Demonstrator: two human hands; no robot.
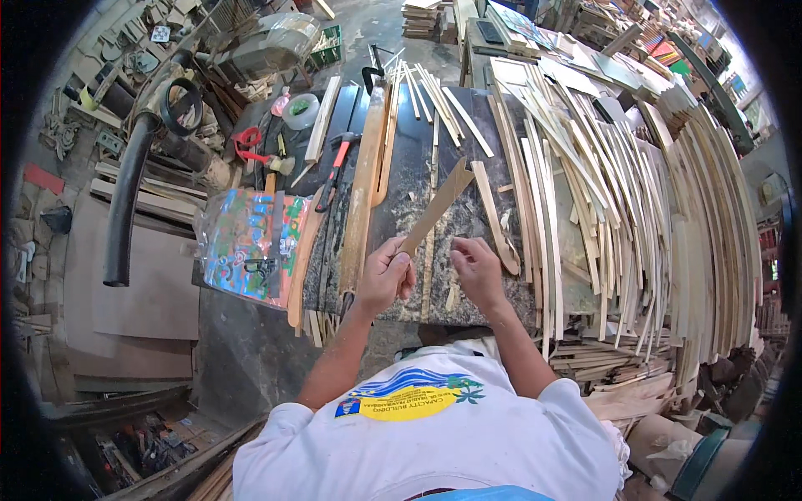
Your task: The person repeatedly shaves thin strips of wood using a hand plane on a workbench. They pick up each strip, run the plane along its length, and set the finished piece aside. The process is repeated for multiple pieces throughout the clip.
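Landmark: dark workbench (399,194).
Brown strip (436,210), one: above the workbench's middle, slanting away toward its far edge, far end raised.
Left hand (390,271): over the workbench's near part, pinching the strip's near end between thumb and fingers.
Right hand (478,267): right of centre over the workbench's near part, fingers curled, apart from the strip; whether it pinches anything, cannot tell.
Long plank (362,196): lengthwise on the workbench, left of centre; a dark band of surface separates it from the pale batten (491,207), right of centre.
Clamp (373,78): workbench's far edge.
Colourful package (242,242): workbench's left edge.
Wooden slats (603,196): heaped along its right.
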